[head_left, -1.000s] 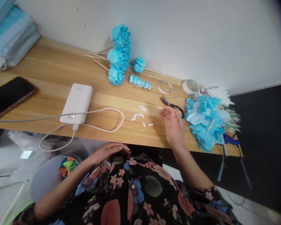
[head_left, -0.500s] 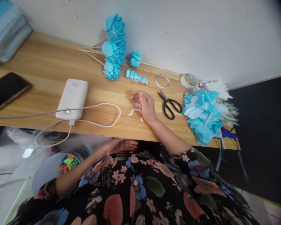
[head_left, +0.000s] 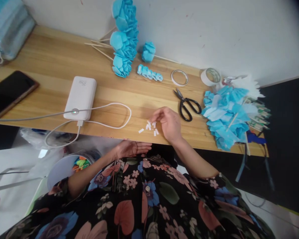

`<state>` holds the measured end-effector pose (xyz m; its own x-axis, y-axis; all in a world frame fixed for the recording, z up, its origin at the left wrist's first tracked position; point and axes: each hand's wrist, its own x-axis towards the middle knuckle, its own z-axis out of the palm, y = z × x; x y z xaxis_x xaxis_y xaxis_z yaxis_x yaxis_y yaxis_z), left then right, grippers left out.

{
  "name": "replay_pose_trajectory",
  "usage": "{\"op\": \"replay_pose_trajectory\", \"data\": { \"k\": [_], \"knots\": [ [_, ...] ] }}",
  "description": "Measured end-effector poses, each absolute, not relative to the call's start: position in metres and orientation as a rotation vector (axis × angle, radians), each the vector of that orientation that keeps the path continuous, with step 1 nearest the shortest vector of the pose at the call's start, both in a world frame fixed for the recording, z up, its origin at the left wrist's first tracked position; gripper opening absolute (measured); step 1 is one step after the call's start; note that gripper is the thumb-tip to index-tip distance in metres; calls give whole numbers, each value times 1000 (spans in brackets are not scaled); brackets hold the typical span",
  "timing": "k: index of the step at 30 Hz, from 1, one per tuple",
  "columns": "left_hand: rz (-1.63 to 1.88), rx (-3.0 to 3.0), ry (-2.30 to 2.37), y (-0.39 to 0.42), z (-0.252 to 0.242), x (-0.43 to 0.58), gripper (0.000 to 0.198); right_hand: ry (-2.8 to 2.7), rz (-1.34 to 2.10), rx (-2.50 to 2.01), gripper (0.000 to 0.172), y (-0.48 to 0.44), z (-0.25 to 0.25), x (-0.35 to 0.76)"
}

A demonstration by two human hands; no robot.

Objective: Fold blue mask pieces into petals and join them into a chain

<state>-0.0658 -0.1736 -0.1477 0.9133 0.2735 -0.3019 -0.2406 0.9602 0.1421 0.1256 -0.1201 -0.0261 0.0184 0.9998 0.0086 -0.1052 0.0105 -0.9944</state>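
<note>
My right hand [head_left: 169, 125] rests on the table near its front edge, fingers loosely curved and holding nothing I can see. Its fingertips reach beside several small white paper scraps [head_left: 149, 126], which lie in a loose cluster. Below the table edge, my left hand [head_left: 131, 148] is held palm up in front of the shirt, fingers stretched out and nothing in it. To the right of my right hand lie black-handled scissors [head_left: 186, 104]. Farther back is a row of small folded blue paper pieces [head_left: 149, 73].
Blue paper flowers [head_left: 126, 43] on sticks and a single blue bud [head_left: 148, 52] lie along the wall. A tape ring [head_left: 172, 79], a tape roll [head_left: 204, 78] and blue paper bunches [head_left: 223, 116] are at right; a white power bank [head_left: 81, 96], its cable and a phone [head_left: 11, 91] at left.
My right hand has swept toward the front edge, and the white scraps now lie closer together and nearer that edge. My left hand keeps its palm-up pose. The view has shifted slightly.
</note>
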Motion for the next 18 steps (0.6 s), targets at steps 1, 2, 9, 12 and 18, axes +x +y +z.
{"op": "replay_pose_trajectory", "data": {
  "k": [1,2,9,12,18],
  "knots": [
    [258,105,322,-174,-147,-66,40,-1052,1132,-1178,48,-122,-28,126],
    [248,105,317,-174,-146,-66,40,-1011,1058,-1213,47,-124,-29,125],
    [222,67,300,-173,-137,-64,39,-1229,1103,-1266,50,-135,-32,91],
    [250,75,382,-173,-128,-65,31,-1355,1180,-1198,51,-140,-28,77],
    [404,236,560,-181,-110,-76,22,-1691,1139,-1041,53,-171,-21,63]
  ]
}}
